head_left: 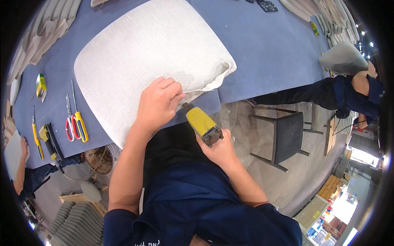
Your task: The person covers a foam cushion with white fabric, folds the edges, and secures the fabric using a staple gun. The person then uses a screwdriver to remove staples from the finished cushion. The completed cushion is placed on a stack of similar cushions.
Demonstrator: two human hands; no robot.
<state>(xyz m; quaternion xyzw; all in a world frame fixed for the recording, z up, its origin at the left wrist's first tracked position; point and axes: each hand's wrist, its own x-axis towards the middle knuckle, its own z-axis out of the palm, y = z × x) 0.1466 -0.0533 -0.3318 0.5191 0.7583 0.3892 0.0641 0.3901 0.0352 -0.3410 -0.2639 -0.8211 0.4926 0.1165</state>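
A light grey fabric-covered seat cushion (143, 49) lies on the blue-covered table, its near edge toward me. My left hand (161, 101) is closed at that edge, pinching the loose fabric edge (215, 82). To its right the fabric stands away from the cushion in an open fold. In my right hand (220, 148) is a yellow and black staple gun (201, 123), gripped from below. Its dark nose points at the cushion's near edge, close to my left fingers. Whether the nose touches the fabric, I cannot tell.
Left of the cushion lie red-handled scissors (72, 127), a yellow screwdriver (81, 127), a second staple gun (51, 141) and a small box (40, 87). A dark chair (287, 135) stands on the floor at right. Co-workers are at both sides, one holding a cushion (344, 58).
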